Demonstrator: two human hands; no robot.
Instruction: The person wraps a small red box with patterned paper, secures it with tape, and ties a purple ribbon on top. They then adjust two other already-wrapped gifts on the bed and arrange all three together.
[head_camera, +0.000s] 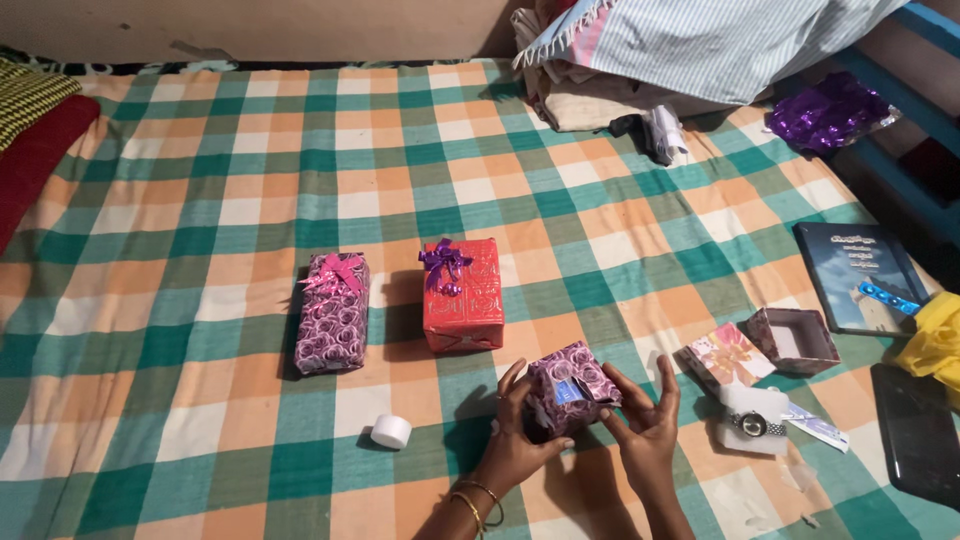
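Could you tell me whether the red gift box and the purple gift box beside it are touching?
Apart. The head view shows a strip of checked bedsheet between the red gift box and the purple gift box.

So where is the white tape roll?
In the head view, the tape roll lies on the checked sheet, just left of the left hand and in front of the purple gift.

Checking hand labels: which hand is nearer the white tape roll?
Left. The left hand is just right of the tape roll; the right hand lies beyond the small purple box.
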